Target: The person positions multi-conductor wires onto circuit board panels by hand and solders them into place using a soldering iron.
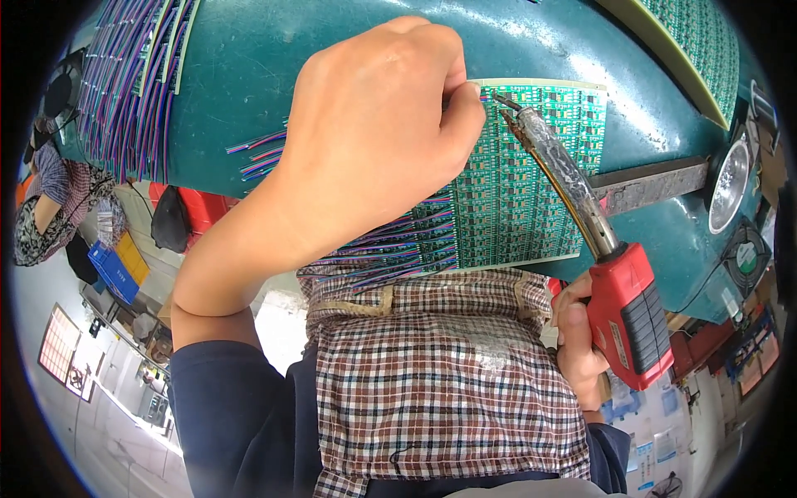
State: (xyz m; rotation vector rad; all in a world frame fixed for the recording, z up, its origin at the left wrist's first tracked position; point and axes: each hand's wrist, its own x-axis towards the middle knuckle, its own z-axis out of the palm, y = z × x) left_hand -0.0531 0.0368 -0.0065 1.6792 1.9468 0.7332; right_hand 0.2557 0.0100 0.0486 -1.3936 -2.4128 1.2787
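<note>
A panel of green circuit boards (531,183) lies on the teal table. Thin coloured wires (407,236) fan out to the left from its left columns. Over the panel's upper left, my left hand (382,116) is closed in a pinch, thumb against the fingers. Wire ends stick out left of its wrist, and what sits between the fingertips is mostly hidden. My right hand (579,340) is wrapped round the handle of a red and black soldering gun (627,315). The gun's thin tip meets the panel just right of my left thumb.
A bundle of wired boards (137,91) lies at the far left. More green panels (689,50) stand at the upper right. Beside the panel are a dark metal bar (652,187), a round metal dish (730,187) and a small fan (747,257). Another person (54,199) sits at left.
</note>
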